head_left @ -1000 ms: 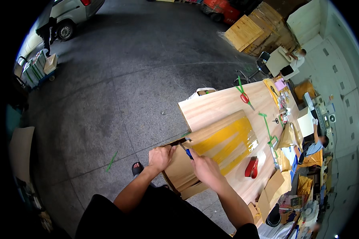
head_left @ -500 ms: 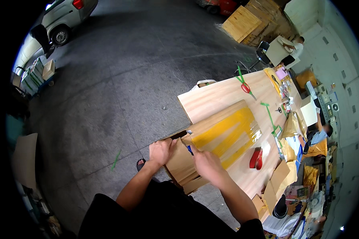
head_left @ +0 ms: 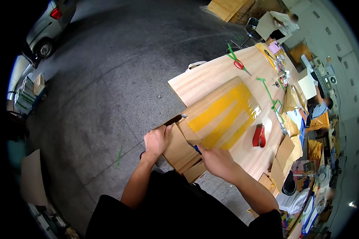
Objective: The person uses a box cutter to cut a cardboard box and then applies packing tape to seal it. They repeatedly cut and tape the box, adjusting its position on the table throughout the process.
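A long cardboard box (head_left: pixel 205 100) with yellow tape strips lies on the wooden table, its near end jutting past the table edge. My left hand (head_left: pixel 156 141) grips the left edge of that end, fingers bent over the dark opening. A loose cardboard flap (head_left: pixel 177 140) spreads between my two hands. My right hand (head_left: pixel 218 161) is closed around a blue-handled cutter (head_left: pixel 197 149), most of it hidden in the fist. Its tip meets the box where the flap joins the taped part.
Right of the box stands a red tape dispenser (head_left: pixel 259 135); scissors (head_left: pixel 238 63) lie beyond it. Green strapping (head_left: pixel 266 89) and paper packages (head_left: pixel 293 99) line the table's right side. Two people work farther off. A van (head_left: pixel 50 28) and a loaded cart (head_left: pixel 30 89) are far left.
My right hand has drawn the cutter along the box toward the near right, and the flap stands looser. My left hand keeps its hold. The whole view has shifted.
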The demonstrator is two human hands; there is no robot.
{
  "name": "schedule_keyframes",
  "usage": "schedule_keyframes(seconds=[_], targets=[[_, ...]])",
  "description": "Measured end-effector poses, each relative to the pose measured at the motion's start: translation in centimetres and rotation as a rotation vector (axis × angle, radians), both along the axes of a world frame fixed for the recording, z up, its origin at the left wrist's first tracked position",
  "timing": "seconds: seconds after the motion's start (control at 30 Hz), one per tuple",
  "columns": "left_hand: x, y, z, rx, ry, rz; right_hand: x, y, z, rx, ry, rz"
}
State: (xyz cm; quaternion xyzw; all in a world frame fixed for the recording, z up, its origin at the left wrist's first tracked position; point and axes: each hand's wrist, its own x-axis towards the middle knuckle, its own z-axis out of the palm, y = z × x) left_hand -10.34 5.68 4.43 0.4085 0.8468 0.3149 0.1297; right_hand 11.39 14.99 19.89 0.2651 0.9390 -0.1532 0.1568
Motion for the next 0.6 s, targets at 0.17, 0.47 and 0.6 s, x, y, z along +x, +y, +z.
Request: schedule_keyframes(seconds=[0.17,0.47,0.6], targets=[[0.0,0.1,-0.2,-0.044,0.019,-0.002,-0.9,0.2,0.7,0.033,-0.039,-0.001],[-0.7,0.0,-0.4,-0.059,0.005,-0.003,4.7,-1.3,2.1,0.051,0.0,-0.009],[-0.6,-0.3,0.2,-0.052,-0.014,-0.04,4.8,-1.0,1.2,0.041,0.009,-0.018]])
